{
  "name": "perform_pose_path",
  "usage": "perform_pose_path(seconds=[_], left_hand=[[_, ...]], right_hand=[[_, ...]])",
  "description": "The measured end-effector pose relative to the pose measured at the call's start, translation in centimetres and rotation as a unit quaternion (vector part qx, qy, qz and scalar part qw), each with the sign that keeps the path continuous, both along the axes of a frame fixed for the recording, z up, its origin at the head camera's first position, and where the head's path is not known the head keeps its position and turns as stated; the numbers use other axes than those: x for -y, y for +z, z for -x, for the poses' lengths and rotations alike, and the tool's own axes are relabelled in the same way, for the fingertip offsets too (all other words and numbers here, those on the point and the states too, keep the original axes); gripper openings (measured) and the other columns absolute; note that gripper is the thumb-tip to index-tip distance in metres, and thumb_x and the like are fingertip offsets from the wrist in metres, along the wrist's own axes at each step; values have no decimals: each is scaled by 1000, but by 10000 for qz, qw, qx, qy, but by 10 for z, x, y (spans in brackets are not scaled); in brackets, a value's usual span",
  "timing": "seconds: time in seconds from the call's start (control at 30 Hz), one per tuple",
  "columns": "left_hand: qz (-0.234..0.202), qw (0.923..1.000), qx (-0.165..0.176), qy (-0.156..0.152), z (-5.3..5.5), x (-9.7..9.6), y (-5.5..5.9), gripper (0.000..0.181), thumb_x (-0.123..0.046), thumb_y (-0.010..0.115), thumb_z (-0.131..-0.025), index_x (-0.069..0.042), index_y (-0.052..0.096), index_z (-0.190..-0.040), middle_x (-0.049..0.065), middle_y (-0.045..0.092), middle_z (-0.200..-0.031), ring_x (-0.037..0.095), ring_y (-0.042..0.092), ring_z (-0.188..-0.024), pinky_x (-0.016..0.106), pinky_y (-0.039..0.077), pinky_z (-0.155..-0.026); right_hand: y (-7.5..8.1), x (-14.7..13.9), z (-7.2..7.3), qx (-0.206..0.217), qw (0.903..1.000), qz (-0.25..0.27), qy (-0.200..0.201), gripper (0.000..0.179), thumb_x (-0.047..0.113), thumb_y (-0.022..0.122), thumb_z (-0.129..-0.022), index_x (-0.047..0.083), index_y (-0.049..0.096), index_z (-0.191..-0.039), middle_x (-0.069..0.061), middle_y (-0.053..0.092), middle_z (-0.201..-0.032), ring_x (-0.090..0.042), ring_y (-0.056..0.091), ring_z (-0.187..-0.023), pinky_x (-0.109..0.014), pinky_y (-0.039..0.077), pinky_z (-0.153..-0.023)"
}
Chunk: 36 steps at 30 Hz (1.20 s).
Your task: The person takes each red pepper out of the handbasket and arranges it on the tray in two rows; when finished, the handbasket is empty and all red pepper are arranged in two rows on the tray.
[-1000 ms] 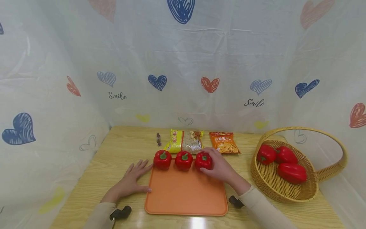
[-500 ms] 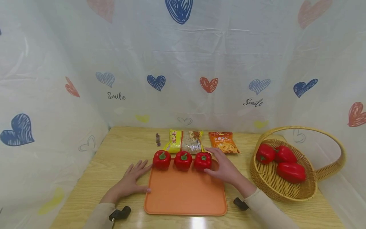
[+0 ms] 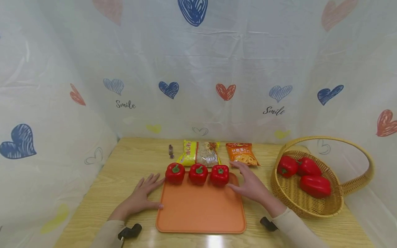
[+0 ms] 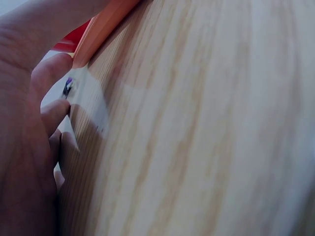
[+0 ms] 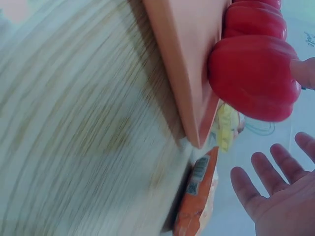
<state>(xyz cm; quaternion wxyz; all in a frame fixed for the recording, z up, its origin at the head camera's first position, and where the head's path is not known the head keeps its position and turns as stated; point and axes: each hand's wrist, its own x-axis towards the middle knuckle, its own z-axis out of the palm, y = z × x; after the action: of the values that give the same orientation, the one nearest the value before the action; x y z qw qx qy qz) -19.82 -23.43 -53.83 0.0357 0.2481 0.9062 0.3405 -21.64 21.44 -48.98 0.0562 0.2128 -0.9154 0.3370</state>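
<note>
Three red bell peppers stand in a row along the far edge of an orange tray point(image 3: 201, 210): a left one point(image 3: 175, 174), a middle one point(image 3: 198, 175) and a right one point(image 3: 219, 176). My right hand point(image 3: 251, 186) is beside the right pepper, thumb and fingers spread apart, holding nothing. In the right wrist view the thumb overlaps that pepper point(image 5: 253, 76); whether it touches, I cannot tell. My left hand point(image 3: 141, 196) rests on the table at the tray's left side, fingers extended, thumb tip at the rim.
A wicker basket point(image 3: 305, 203) with a tall handle stands at the right, holding three more red peppers. Behind the tray lie a yellow-and-clear food bag point(image 3: 201, 153), an orange snack packet point(image 3: 242, 154) and a small dark wrapped item point(image 3: 171, 151). A heart-print curtain hangs behind.
My right hand has let go of the right pepper and drawn back to the right, its fingers widening. That pepper stays on the tray. The left hand has not moved.
</note>
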Motion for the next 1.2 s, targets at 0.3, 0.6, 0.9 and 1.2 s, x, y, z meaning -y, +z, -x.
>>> perform_pose_path(seconds=[0.3, 0.6, 0.9, 1.2], left_hand=[[-3, 9999, 166, 17, 1, 0, 1, 98, -55, 83, -77, -20, 41, -158, 20, 26, -165, 47, 10, -153, 68, -3, -117], [-16, 9999, 101, 5, 1, 0, 0, 97, -54, 83, -77, -18, 42, -157, 22, 27, -164, 49, 11, -152, 69, -2, -116], [-33, 10000, 39, -13, 1, 0, 1, 96, -53, 83, -77, -18, 43, -157, 23, 28, -163, 51, 12, -151, 71, -1, -115], [25, 9998, 213, 32, 1, 1, -1, 99, -55, 84, -76, -19, 41, -158, 19, 26, -165, 47, 10, -153, 69, -2, -117]], right_hand=[[0, -22, -7, -164, 9998, 129, 17, 74, 17, 84, -84, 12, 49, -149, -12, 52, -143, -35, 55, -125, -55, 51, -100], [12, -51, -19, -406, 9991, -64, -122, 65, 15, 83, -85, 8, 54, -143, -12, 56, -137, -32, 58, -120, -53, 55, -93], [27, -83, -32, -991, 9937, -369, -378, 61, 11, 85, -83, 13, 59, -138, -4, 61, -131, -24, 60, -113, -40, 57, -87], [44, -114, -43, -377, 9920, -827, -871, 57, 24, 81, -90, 14, 57, -141, -6, 57, -136, -29, 61, -114, -41, 55, -93]])
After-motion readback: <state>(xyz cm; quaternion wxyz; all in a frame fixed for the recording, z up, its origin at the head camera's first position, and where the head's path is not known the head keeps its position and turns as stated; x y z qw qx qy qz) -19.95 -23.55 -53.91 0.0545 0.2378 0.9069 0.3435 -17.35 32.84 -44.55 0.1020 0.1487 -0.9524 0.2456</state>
